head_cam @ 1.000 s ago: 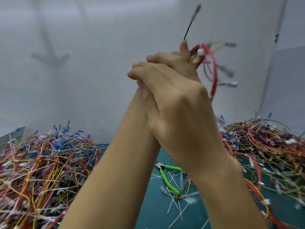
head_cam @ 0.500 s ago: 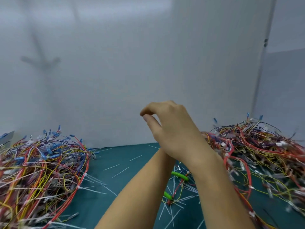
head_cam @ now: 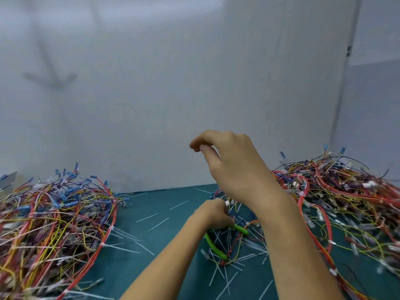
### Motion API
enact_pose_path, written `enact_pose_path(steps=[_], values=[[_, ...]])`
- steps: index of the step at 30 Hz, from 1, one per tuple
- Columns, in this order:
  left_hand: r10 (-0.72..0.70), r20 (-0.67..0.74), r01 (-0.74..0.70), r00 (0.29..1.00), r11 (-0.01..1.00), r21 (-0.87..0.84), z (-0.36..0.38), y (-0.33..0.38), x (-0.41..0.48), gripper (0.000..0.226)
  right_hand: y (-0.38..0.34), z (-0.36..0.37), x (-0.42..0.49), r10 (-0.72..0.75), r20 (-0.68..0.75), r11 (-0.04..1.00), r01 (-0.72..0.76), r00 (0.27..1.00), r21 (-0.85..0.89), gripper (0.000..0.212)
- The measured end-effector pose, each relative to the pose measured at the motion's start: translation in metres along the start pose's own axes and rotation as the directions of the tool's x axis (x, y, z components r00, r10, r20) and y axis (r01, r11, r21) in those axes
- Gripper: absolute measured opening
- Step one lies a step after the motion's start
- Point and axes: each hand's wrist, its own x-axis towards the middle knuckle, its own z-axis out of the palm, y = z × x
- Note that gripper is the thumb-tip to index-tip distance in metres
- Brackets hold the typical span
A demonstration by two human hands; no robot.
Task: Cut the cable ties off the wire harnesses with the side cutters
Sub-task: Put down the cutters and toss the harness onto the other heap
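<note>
Head view: left hand (head_cam: 213, 214) curls round the green-handled cutters (head_cam: 213, 245) under the raised right hand (head_cam: 230, 163), fingertips bunched, contents unclear. Wire heaps (head_cam: 54, 224) flank both hands.
</note>
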Motion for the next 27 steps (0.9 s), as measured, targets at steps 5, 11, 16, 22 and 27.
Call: enact_pose_path(steps=[5, 11, 16, 22, 27], values=[[-0.026, -0.023, 0.028, 0.999, 0.997, 0.066, 0.011, -0.024, -0.003, 0.032, 0.03, 0.025, 0.007, 0.225, 0.034, 0.936, -0.226, 0.974, 0.271, 0.029], [0.039, -0.08, -0.027, 0.996, 0.989, 0.143, 0.0, -0.057, -0.013, 0.036, 0.098, 0.098, -0.008, 0.512, 0.403, 0.64, -0.649, 0.759, 0.411, 0.027], [-0.041, -0.174, 0.044, 0.984, 0.999, 0.015, -0.012, -0.092, -0.018, 0.04, 0.128, 0.141, -0.034, 0.527, 0.354, 0.611, -0.634, 0.773, 0.475, 0.028], [-0.008, -0.2, 0.008, 0.98, 1.0, -0.001, -0.01, -0.099, -0.018, 0.043, 0.151, 0.137, -0.036, 0.427, 0.313, 0.87, -0.48, 0.848, 0.114, 0.032], [-0.042, -0.372, 0.032, 0.927, 0.999, -0.034, -0.021, -0.107, -0.02, 0.04, 0.185, 0.113, -0.046, 0.416, 0.267, 0.909, -0.41, 0.869, -0.079, 0.029]])
